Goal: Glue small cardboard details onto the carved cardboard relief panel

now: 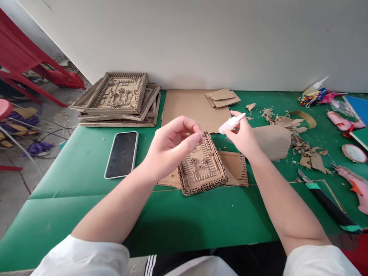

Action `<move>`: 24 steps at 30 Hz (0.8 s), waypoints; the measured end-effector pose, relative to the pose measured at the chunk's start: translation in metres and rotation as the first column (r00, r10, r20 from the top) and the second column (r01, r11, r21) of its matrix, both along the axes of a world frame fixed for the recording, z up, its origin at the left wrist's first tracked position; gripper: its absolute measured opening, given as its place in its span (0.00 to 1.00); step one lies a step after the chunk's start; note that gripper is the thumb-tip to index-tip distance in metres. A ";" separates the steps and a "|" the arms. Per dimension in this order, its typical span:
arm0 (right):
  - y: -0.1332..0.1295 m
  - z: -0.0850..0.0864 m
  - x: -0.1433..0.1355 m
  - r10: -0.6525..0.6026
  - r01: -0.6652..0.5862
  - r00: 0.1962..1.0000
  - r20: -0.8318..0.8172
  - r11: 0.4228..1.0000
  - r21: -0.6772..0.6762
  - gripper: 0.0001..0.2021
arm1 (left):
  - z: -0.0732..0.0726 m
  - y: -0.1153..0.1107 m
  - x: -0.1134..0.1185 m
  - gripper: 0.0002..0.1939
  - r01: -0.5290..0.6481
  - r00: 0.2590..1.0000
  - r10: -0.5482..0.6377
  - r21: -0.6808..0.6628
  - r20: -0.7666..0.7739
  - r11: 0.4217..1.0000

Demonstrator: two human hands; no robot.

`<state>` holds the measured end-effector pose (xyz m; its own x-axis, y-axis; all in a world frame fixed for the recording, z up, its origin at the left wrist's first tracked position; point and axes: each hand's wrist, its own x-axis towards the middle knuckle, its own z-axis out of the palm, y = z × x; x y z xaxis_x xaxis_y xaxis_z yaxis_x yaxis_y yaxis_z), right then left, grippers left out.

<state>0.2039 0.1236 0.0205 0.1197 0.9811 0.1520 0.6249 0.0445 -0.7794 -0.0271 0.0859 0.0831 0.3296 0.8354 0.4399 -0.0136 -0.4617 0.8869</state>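
Observation:
A small framed cardboard relief panel lies tilted on the table, with corrugated edging and tiny raised shapes inside it. Over its upper left part is my left hand, thumb and forefinger pinched together; whatever they may hold is too small to make out. In my right hand, to the right of the panel's far corner, is a small white glue bottle with a pointed nozzle, its tip directed up and to the right. Flat cardboard with a torn, ridged edge lies under the panel.
A phone and stacked cardboard frames sit left. Behind lies a cardboard sheet. Cardboard scraps, a utility knife and a pink glue gun are right. A pale wall stands behind the green table.

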 end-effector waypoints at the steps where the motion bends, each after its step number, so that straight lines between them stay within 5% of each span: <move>1: 0.000 -0.002 0.000 0.004 -0.004 0.999 0.041 1.000 0.000 0.30 | -0.001 0.000 0.000 0.03 0.001 1.000 -0.001 -0.008 -0.002 1.000; 8: 0.001 -0.013 -0.005 0.083 -0.054 0.939 0.334 0.994 -0.096 0.22 | -0.002 0.001 0.004 0.05 0.033 0.999 -0.037 -0.112 -0.033 0.993; 15: 0.003 -0.017 -0.003 0.142 -0.111 0.920 0.365 0.988 -0.106 0.38 | -0.002 0.001 0.009 0.05 0.068 0.997 -0.072 -0.193 -0.015 0.979; 20: -0.019 0.024 -0.004 0.058 -0.074 0.917 0.395 0.997 0.027 0.47 | -0.002 0.000 0.009 0.05 0.073 0.997 -0.080 -0.212 -0.022 0.975; 24: -0.054 0.064 -0.013 0.054 -0.222 0.907 0.417 0.903 0.367 0.31 | -0.002 -0.001 0.011 0.05 0.092 0.996 -0.090 -0.233 0.018 0.968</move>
<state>0.1911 0.0691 0.0843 -0.1634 0.8282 0.5361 0.8353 0.4053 -0.3715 -0.0159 0.0844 0.0813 0.4064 0.8819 0.2388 -0.0528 -0.2383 0.9698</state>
